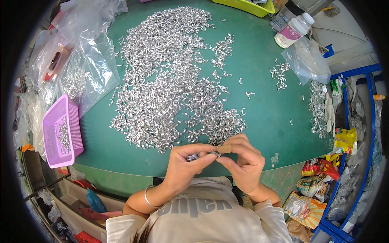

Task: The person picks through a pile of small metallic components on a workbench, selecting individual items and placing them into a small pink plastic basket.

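Close to the table's near edge, my two hands meet, thumbs and forefingers pinched around a small curved silver metal piece (216,154). My left hand (184,164) also cups several more of these pieces (193,156) in its curled fingers. A tan wrap (224,149) covers a forefinger tip of my right hand (245,162). Just beyond my fingers spreads a large heap of the same curved metal pieces (162,81), reaching to the far side of the green table (259,117). Exactly how the pinched piece sits between the fingertips is partly hidden.
A purple basket (75,133) with some pieces stands at the left, beside clear plastic bags (97,60). Small clusters of pieces (279,75) lie at the right. A white bottle (293,31) and a yellow-green tray (247,7) are at the back. A blue rack (370,105) borders the right.
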Demonstrator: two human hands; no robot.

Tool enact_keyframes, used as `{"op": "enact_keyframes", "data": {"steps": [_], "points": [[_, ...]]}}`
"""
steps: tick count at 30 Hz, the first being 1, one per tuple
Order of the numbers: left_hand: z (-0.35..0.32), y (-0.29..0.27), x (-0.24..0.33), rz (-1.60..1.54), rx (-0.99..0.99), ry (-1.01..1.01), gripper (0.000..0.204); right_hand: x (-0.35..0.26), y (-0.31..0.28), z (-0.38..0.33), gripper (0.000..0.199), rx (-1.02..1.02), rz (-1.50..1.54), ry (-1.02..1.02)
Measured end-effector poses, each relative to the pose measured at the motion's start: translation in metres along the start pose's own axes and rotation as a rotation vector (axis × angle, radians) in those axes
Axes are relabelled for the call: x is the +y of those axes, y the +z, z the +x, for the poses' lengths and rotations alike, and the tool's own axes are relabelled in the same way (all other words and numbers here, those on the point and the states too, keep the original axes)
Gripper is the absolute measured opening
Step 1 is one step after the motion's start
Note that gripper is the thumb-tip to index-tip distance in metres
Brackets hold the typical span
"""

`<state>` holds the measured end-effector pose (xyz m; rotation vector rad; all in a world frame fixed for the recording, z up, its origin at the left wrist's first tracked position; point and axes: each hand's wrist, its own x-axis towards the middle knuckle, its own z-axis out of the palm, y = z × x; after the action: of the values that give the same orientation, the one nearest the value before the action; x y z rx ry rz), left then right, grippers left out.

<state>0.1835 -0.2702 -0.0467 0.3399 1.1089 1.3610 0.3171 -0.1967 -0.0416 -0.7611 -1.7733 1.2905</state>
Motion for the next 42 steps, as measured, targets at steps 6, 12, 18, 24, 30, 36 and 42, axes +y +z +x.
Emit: {"op": "enact_keyframes", "data": {"steps": [6, 12, 18, 24, 30, 36, 42], "points": [[0.001, 0.000, 0.001, -0.148, -0.058, -0.117, 0.019, -0.003, 0.000, 0.001, 0.023, 0.002, -0.122, -0.098], [0.000, 0.000, 0.003, -0.196, -0.091, -0.146, 0.020, -0.007, 0.001, 0.001, 0.023, 0.027, -0.172, -0.154], [-0.001, -0.002, 0.002, -0.243, -0.138, -0.135, 0.021, -0.008, 0.000, 0.000, 0.024, 0.020, -0.211, -0.229], [-0.001, 0.000, 0.001, -0.095, -0.071, -0.019, 0.019, -0.011, -0.002, 0.000, 0.022, -0.002, -0.181, -0.160], [0.000, 0.001, -0.001, 0.183, -0.032, 0.173, 0.018, -0.009, -0.001, -0.002, 0.020, 0.020, -0.121, -0.117], [-0.003, 0.003, 0.000, 0.370, 0.005, 0.369, 0.021, 0.001, 0.001, -0.011, 0.016, -0.009, 0.191, 0.099], [-0.003, 0.005, 0.003, 0.478, 0.013, 0.510, 0.019, 0.000, 0.005, -0.016, 0.015, -0.013, 0.832, 0.565]]}}
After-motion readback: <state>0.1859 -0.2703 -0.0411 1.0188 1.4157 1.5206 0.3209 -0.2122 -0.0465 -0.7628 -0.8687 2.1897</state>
